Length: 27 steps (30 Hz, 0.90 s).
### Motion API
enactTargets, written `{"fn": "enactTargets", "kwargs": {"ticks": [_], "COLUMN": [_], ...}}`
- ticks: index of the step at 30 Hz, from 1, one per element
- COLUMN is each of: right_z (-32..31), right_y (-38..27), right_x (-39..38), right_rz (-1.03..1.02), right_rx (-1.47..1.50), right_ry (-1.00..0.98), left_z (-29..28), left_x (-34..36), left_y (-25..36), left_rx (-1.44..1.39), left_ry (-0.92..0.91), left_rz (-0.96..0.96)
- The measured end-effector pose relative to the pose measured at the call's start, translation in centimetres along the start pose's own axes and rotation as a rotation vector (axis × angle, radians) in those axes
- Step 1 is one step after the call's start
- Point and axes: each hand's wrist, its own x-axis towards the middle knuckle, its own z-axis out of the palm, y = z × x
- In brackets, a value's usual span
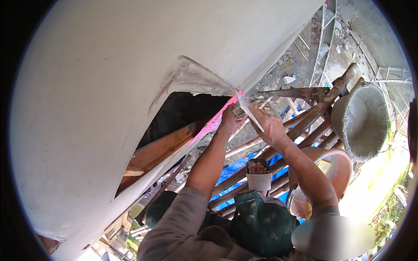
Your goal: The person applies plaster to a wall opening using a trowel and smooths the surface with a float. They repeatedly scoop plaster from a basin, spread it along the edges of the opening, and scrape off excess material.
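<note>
My right hand [271, 128] grips a flat plastering trowel [249, 110], its thin pale blade seen nearly edge-on. The blade's tip reaches the corner of a dark opening [185, 111] in the white wall [100, 82]. Close beside the blade, my left hand [228, 121] is closed on a small grey block [238, 112]; whether it joins the trowel I cannot tell. A bright pink patterned strip [214, 122] runs along the opening's edge next to my left hand. Damp grey plaster [196, 74] borders the top of the opening.
A mortar-crusted bucket [365, 122] stands at right, above an orange tub [342, 167]. Below me run scaffold poles [320, 108] over blue sheeting [230, 170]. A sandalled foot [259, 172] rests on the poles. A metal ladder [322, 43] and rubble lie farther off. Wooden boards [165, 145] show inside the opening.
</note>
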Motion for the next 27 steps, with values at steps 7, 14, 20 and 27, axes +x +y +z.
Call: {"fn": "enactTargets", "kwargs": {"ticks": [7,14,20,27], "right_z": [-0.2,-3.9,-7.9,-11.3], "right_y": [1.2,-1.6,-4.8,-9.6], "right_x": [0.8,2.0,1.8,1.6], "right_rz": [-0.054,-0.045,-0.080,-0.084], "right_rx": [0.039,0.113,0.106,0.086], "right_ry": [0.067,0.022,0.033,0.053], "left_z": [-0.2,0.3,1.7,2.1], "left_x": [0.8,-0.7,-5.2,-9.6], "left_y": [0.4,0.8,3.1,5.2], "left_rx": [0.092,-0.010,-0.082,-0.179], "left_ry": [-0.024,-0.001,-0.030,-0.076], "left_rz": [-0.018,0.078,0.127,0.181]}}
